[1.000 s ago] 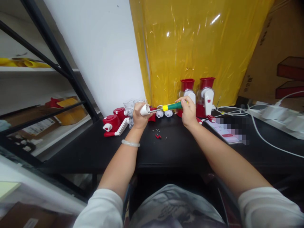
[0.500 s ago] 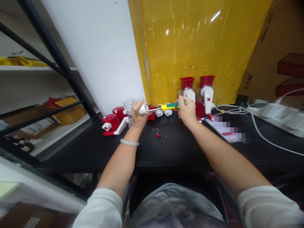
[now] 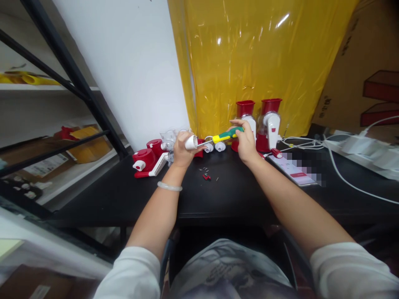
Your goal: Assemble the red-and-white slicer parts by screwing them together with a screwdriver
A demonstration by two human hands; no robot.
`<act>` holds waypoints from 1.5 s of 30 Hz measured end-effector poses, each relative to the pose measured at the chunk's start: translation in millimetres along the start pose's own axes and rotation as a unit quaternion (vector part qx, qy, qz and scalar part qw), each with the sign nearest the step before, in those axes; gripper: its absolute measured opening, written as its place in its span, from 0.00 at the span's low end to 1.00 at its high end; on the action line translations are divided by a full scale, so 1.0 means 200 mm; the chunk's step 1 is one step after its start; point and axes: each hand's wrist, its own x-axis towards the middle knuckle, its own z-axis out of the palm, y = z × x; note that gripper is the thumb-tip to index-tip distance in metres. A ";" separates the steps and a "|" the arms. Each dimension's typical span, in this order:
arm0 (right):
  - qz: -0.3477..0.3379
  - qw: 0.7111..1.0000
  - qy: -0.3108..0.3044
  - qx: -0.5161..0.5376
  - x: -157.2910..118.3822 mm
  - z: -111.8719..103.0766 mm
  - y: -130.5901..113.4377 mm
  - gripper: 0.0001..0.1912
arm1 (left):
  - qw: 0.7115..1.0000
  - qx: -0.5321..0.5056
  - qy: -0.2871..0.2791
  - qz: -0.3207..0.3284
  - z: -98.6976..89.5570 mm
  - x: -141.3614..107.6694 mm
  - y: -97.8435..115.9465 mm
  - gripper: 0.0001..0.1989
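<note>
My left hand (image 3: 183, 150) is closed around a white round plastic part (image 3: 190, 142), its open end turned to the right. The steel shaft of a green and yellow screwdriver (image 3: 226, 135) reaches the rim of that part; whether the tip sits on a screw is too small to tell. My right hand (image 3: 246, 141) grips the screwdriver's green handle, with some fingers lifted away from it. Below the hands, several small screws (image 3: 205, 169) and a small red piece (image 3: 206, 177) lie on the black table (image 3: 199, 199).
Two red and white rotary graters (image 3: 272, 124) stand at the back. Red and white grater bodies (image 3: 145, 160) lie at the left, and white round parts (image 3: 220, 146) sit behind the hands. A phone (image 3: 296, 169), white cables (image 3: 307, 143) and a power strip (image 3: 364, 151) are at the right.
My right hand's fingers have loosened and spread on the screwdriver handle, and the handle end now tilts higher. The left hand keeps the white part in nearly the same place.
</note>
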 end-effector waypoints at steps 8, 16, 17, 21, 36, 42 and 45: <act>-0.214 0.968 0.070 -0.110 -0.02 0.00 -0.07 0.11 | 0.994 -0.087 0.059 0.000 0.03 0.01 0.04 0.34; -0.211 0.968 0.118 -0.069 0.00 0.00 -0.05 0.09 | 0.985 -0.140 0.101 -0.015 0.05 0.05 0.10 0.33; -0.215 0.967 0.114 -0.068 0.00 0.00 -0.05 0.09 | 0.985 -0.144 0.096 -0.014 0.05 0.05 0.11 0.33; -0.235 0.962 0.114 -0.082 -0.02 0.01 -0.09 0.10 | 0.985 -0.153 0.077 -0.020 0.05 0.06 0.13 0.32; -0.266 0.951 0.116 -0.108 -0.04 0.00 -0.10 0.11 | 0.988 -0.130 0.074 -0.031 0.05 0.03 0.11 0.33; -0.275 0.949 0.112 -0.107 -0.05 0.00 -0.09 0.11 | 0.989 -0.121 0.070 -0.040 0.04 0.03 0.13 0.33; -0.290 0.944 0.115 -0.104 -0.05 0.00 -0.09 0.11 | 0.989 -0.122 0.067 -0.044 0.04 0.04 0.13 0.32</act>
